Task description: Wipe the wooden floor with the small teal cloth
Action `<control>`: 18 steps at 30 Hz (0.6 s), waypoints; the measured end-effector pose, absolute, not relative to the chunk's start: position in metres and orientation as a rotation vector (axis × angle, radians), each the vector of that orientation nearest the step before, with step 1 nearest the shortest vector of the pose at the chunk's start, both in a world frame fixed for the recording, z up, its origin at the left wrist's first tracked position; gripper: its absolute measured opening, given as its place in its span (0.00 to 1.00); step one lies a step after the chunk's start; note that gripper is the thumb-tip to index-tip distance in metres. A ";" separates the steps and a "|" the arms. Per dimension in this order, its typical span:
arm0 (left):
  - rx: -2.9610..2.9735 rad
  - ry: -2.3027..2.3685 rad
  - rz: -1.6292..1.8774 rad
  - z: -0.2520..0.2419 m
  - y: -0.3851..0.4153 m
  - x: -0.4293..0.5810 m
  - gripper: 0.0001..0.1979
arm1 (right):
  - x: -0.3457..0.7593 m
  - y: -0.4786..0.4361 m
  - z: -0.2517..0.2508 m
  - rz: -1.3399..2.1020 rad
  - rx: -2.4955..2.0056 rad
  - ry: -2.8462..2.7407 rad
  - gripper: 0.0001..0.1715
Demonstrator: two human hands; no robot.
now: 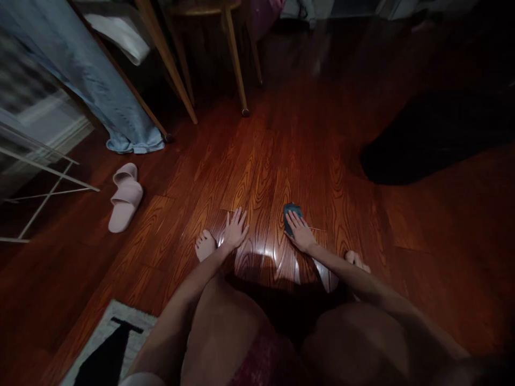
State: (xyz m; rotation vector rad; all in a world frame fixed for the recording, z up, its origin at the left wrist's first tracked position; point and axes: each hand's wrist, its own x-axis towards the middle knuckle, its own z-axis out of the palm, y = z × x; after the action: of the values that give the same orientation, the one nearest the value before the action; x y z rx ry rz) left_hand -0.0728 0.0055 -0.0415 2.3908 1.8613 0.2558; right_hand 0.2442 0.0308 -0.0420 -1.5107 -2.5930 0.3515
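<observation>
My left hand lies palm down on the dark reddish wooden floor, fingers spread and nothing in them. Farther right, my right hand rests flat on a small dark blue-green cloth, pressing it to the boards with fingers stretched out. The cloth shows beyond the fingertips and along the thumb side; the rest is hidden under the palm. Both hands are between my bare feet, the left foot close to my left wrist and the right foot partly behind my right forearm.
A pair of pink slippers sits at the left. Beyond them are blue jeans hanging to the floor, wooden chair legs and a white wire rack. A dark bulky shape stands at the right. A patterned mat lies at lower left.
</observation>
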 end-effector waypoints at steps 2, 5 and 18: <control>2.382 1.882 0.218 -0.041 0.005 -0.072 0.32 | 0.237 0.025 -0.042 0.376 -1.503 -2.625 0.43; 2.379 1.891 0.196 -0.041 0.004 -0.070 0.32 | 0.215 0.001 -0.038 0.492 -1.285 -2.818 0.44; 2.391 1.849 0.215 -0.046 0.007 -0.079 0.33 | 0.196 -0.035 -0.031 0.752 -0.630 -3.060 0.51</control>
State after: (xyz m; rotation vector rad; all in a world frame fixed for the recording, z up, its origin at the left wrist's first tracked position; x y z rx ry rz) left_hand -0.0794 0.0068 -0.0465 2.3906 1.8485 0.2148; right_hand 0.1964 -0.0354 -0.0308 -0.6296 -3.0596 0.7516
